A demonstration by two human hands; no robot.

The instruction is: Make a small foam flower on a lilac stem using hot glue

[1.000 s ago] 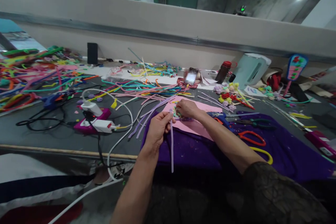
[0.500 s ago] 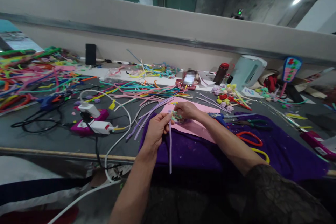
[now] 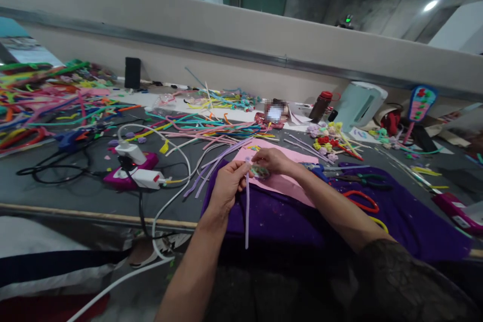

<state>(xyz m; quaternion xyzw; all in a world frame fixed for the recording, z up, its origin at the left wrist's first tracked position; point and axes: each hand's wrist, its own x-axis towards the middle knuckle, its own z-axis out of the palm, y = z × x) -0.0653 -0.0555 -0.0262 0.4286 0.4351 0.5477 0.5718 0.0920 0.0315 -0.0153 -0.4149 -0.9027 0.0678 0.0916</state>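
Note:
My left hand (image 3: 231, 181) is closed in a pinch on a lilac pipe cleaner (image 3: 247, 216), whose long end hangs straight down over the purple cloth. A small pale lilac curl shows just above the left fingertips. Close by on the right, my right hand (image 3: 277, 161) has its fingers curled and drawn together; whatever they may hold is hidden. Under the right fingers, a small greenish, multicoloured item (image 3: 260, 171) lies on a pink sheet (image 3: 298, 188). Left of the sheet, loose lilac pipe cleaners (image 3: 204, 178) lie on the table.
A purple cloth (image 3: 279, 221) covers the table's front. Pliers (image 3: 372, 180) and red-handled scissors (image 3: 364, 201) lie right. A power strip (image 3: 130, 173) with cables and a blue glue gun (image 3: 70, 141) lie left. Pipe-cleaner flowers (image 3: 326, 143), a bottle (image 3: 321, 105) and a lit phone (image 3: 274, 113) stand behind.
My right hand has shifted slightly and more of the greenish item shows beneath its fingers. My left hand keeps its pinch on the lilac pipe cleaner. The whole view has moved a little.

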